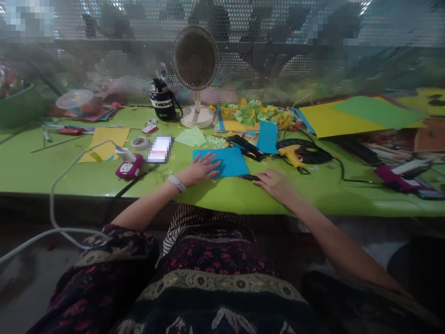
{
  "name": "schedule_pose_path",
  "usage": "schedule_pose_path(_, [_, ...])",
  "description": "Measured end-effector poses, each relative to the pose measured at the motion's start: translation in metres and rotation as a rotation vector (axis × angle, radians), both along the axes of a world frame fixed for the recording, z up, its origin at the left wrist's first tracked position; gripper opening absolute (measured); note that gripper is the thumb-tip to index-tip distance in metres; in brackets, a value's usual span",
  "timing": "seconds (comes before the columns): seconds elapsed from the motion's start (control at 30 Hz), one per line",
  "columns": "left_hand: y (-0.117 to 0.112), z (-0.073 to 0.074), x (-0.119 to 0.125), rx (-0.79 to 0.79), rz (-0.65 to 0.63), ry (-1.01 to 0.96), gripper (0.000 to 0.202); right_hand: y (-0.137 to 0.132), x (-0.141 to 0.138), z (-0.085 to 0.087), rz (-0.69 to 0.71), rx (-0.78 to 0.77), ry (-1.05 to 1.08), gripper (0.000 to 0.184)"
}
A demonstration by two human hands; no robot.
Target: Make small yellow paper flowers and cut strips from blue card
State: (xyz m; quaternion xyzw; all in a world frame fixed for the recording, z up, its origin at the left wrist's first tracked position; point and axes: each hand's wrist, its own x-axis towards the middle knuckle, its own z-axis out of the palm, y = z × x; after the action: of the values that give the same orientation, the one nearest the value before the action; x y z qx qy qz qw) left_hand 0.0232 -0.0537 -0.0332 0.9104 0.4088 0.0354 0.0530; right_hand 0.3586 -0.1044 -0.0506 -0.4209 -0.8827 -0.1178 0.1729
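Blue paper (232, 162) lies flat on the green table (323, 202), at 12 o'clock from the person; the left hand (200, 169) is spread out on top of it; the right hand (274, 185) sits at the paper's 5 o'clock, touching a small black tool (250, 177); I can't tell if it is pinching it; a yellow glue gun (290, 155) lies at 2 o'clock; a pink tape holder (129, 168) sits at 9 o'clock; a fan (195, 58) stands farther off at 12 o'clock.
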Motion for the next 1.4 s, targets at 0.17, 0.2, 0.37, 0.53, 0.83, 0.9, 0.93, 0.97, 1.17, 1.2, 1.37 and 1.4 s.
schedule_pose_path(0.17, [0.008, -0.007, -0.023, -0.071, -0.02, 0.057, 0.062, 0.002, -0.011, 0.002, 0.027, -0.03, 0.005, 0.033])
schedule_pose_path(0.2, [0.008, -0.008, -0.023, -0.071, -0.013, 0.058, 0.062, 0.003, -0.015, 0.003, 0.029, -0.028, 0.001, 0.033])
schedule_pose_path(0.37, [0.008, -0.01, -0.02, -0.069, -0.013, 0.052, 0.063, 0.007, -0.028, 0.004, 0.022, -0.027, -0.023, 0.031])
schedule_pose_path(0.53, [0.009, -0.01, -0.021, -0.064, -0.01, 0.05, 0.062, -0.002, -0.02, 0.005, 0.036, -0.038, -0.019, 0.029])
schedule_pose_path(0.83, [0.009, -0.012, -0.02, -0.045, -0.013, 0.034, 0.062, 0.001, -0.046, 0.005, -0.007, -0.019, -0.045, 0.027])
schedule_pose_path(0.9, [0.009, -0.013, -0.02, -0.038, -0.017, 0.025, 0.062, -0.001, -0.049, 0.005, -0.002, -0.026, -0.035, 0.028])
schedule_pose_path(0.93, [0.009, -0.013, -0.021, -0.038, -0.018, 0.021, 0.062, -0.002, -0.048, 0.005, 0.004, -0.029, -0.032, 0.028])
schedule_pose_path(0.97, [0.009, -0.014, -0.021, -0.039, -0.016, 0.017, 0.062, -0.005, -0.046, 0.005, 0.011, -0.032, -0.031, 0.028])
schedule_pose_path(1.17, [0.009, -0.015, -0.02, -0.056, -0.012, 0.005, 0.062, -0.01, -0.039, 0.008, 0.018, -0.059, -0.017, 0.027])
schedule_pose_path(1.2, [0.01, -0.014, -0.02, -0.061, -0.013, 0.007, 0.062, -0.009, -0.042, 0.008, 0.013, -0.06, -0.017, 0.028])
schedule_pose_path(1.37, [0.01, -0.013, -0.02, -0.065, -0.014, 0.009, 0.061, -0.002, -0.06, 0.008, 0.029, -0.066, -0.034, 0.03])
schedule_pose_path(1.4, [0.01, -0.013, -0.02, -0.063, -0.013, 0.009, 0.061, -0.002, -0.061, 0.008, 0.038, -0.065, -0.038, 0.03])
